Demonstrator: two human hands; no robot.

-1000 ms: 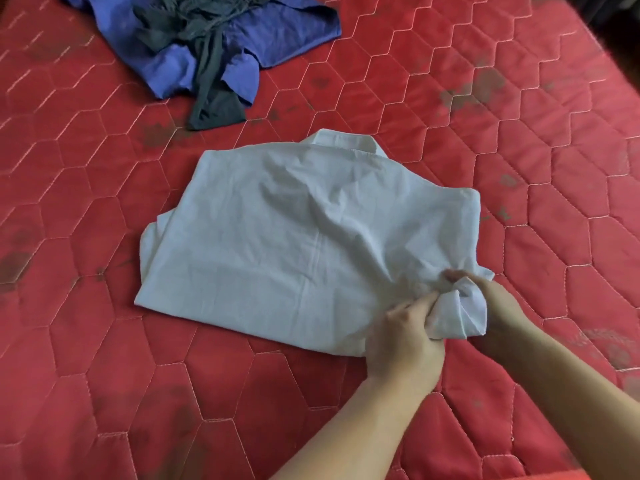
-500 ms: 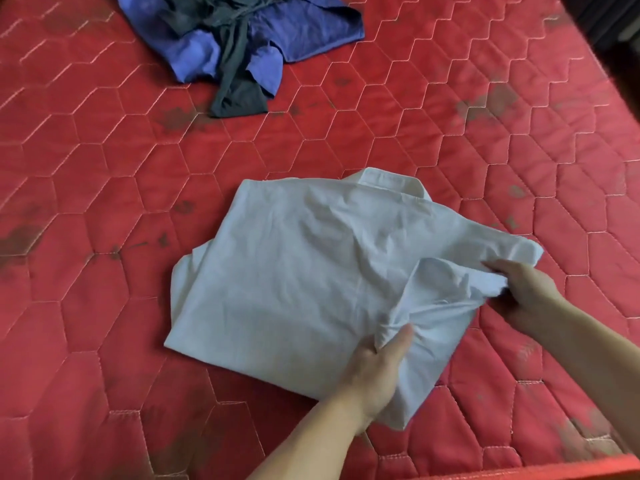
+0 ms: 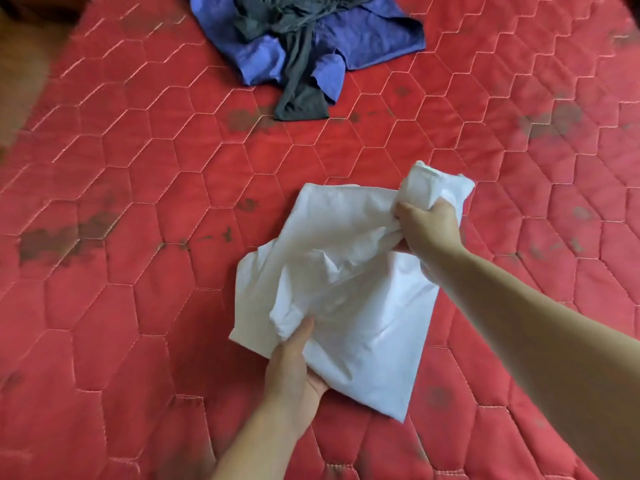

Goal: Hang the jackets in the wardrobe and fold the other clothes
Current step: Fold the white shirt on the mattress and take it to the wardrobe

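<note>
A white shirt [image 3: 360,306] lies partly folded on the red quilted mattress [image 3: 138,237], its right side turned over toward the left. My left hand [image 3: 294,368] grips the shirt's near edge, thumb on top of the cloth. My right hand [image 3: 427,226] grips a bunch of the fabric near the collar end at the far right. A blue garment [image 3: 374,32] with a dark grey garment [image 3: 298,81] draped over it lies in a heap at the far middle of the mattress.
The mattress has dark stains scattered over it, the largest at the left [image 3: 62,237]. Its near edge runs along the bottom of the view. A blurred dark area shows at the top left corner.
Both hands have carried the shirt's right side over toward the left, so the shirt is narrower. My right hand moved up to the collar end; my left hand shifted left along the near edge.
</note>
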